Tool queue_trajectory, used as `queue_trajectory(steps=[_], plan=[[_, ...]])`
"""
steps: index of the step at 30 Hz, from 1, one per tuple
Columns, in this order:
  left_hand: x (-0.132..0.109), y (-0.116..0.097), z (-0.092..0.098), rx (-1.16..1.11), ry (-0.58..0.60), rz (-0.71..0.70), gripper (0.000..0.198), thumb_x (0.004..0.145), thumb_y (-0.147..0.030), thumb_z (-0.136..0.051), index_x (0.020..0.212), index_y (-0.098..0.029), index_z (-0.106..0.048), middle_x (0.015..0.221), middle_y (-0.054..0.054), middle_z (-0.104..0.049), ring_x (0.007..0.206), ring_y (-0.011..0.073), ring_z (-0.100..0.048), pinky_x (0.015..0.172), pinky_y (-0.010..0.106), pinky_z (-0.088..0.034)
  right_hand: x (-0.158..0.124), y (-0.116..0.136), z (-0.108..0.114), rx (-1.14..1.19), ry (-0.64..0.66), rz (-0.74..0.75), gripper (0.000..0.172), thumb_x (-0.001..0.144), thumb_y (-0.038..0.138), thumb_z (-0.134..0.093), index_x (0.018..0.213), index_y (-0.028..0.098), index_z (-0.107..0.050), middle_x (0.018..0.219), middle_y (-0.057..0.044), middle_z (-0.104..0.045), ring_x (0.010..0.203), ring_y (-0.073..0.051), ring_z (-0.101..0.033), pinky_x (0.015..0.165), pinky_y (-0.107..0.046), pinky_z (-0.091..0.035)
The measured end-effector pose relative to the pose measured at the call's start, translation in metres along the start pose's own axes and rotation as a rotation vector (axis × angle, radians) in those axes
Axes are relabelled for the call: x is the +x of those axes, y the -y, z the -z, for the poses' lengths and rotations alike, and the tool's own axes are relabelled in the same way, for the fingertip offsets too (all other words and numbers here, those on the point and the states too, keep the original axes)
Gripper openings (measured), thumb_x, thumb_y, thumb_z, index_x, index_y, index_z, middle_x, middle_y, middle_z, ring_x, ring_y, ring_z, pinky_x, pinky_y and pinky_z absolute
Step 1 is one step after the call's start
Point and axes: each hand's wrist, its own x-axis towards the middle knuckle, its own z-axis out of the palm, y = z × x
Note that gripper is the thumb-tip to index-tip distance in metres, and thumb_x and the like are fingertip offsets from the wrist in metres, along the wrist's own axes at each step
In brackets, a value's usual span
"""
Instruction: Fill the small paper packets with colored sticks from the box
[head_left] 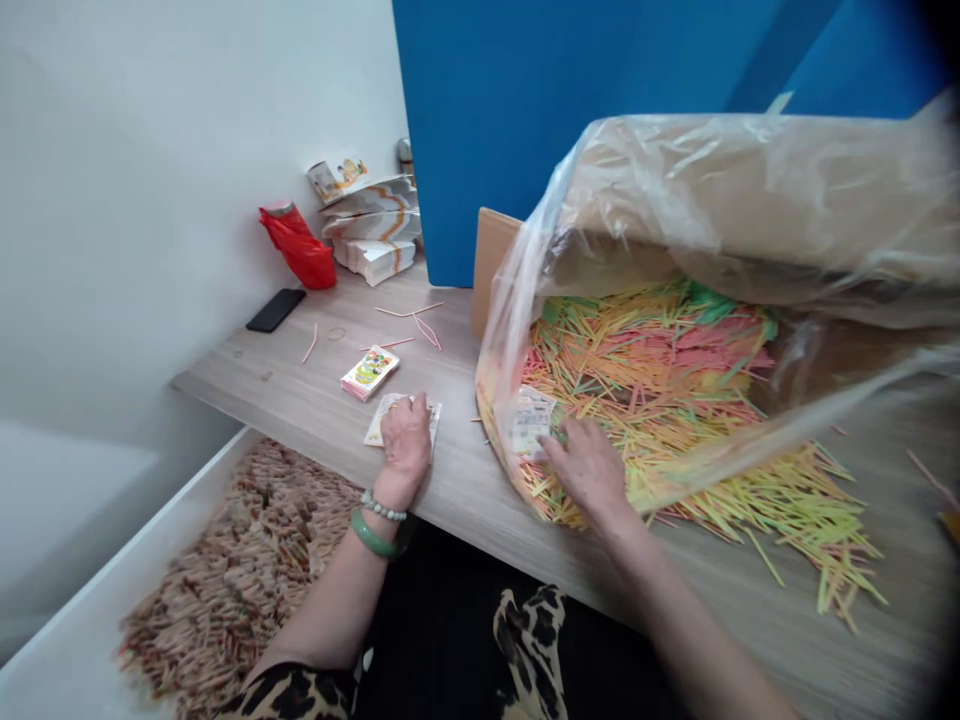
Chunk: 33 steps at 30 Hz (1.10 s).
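My left hand [406, 437] lies palm down on a small stack of printed paper packets [376, 420] on the wooden table [315, 400], fingers curled over it. My right hand [589, 462] reaches into the mouth of a large clear plastic bag [720, 190] and rests among a heap of thin coloured sticks [675, 370] in yellow, green and pink. Its fingers touch the sticks beside a small printed label [531, 420]. Whether it grips any sticks is hidden. More sticks spill onto the table at the right [810, 520].
A second packet stack [370, 371] lies just beyond my left hand. Further back sit a black phone [275, 309], a red bag [300, 250], stacked paper packaging [373, 225] and loose pink sticks [420, 325]. A white bin of filled packets [247, 560] stands lower left. Blue partition [525, 100] behind.
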Motion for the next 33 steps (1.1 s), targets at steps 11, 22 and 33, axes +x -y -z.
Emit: queue_trajectory(steps=[11,22,33], plan=[[-0.033,-0.049,0.04,-0.567,-0.248,-0.173,0.027,0.097,-0.031,-0.051,0.103,-0.019,-0.074,0.099,0.011,-0.068,0.096,0.0242,-0.062,0.089,0.035,-0.048,0.013,-0.009,-0.007,0.29,-0.099,-0.01,0.02,0.082,0.02,-0.046,0.066,0.022,-0.057,0.078,-0.005,-0.06,0.081,-0.021,-0.054,0.074,-0.032,-0.038],[-0.016,-0.144,0.032,-1.716,0.523,0.068,0.027,0.064,-0.035,-0.086,0.077,-0.013,-0.077,0.078,0.005,-0.075,0.07,0.0166,-0.065,0.072,0.031,-0.053,0.018,-0.05,0.039,0.495,0.098,0.245,0.023,0.084,0.022,-0.051,0.089,0.02,-0.074,0.092,-0.005,-0.071,0.091,-0.023,-0.063,0.087,-0.037,-0.049],[-0.026,-0.138,0.031,-1.823,0.43,0.22,0.032,0.061,-0.034,-0.089,0.085,-0.016,-0.079,0.084,0.005,-0.079,0.073,0.0159,-0.068,0.074,0.029,-0.053,0.072,-0.054,0.027,-0.37,0.212,0.475,0.046,0.087,0.004,-0.042,0.125,0.017,-0.063,0.132,-0.016,-0.062,0.126,-0.032,-0.05,0.102,-0.049,-0.039]])
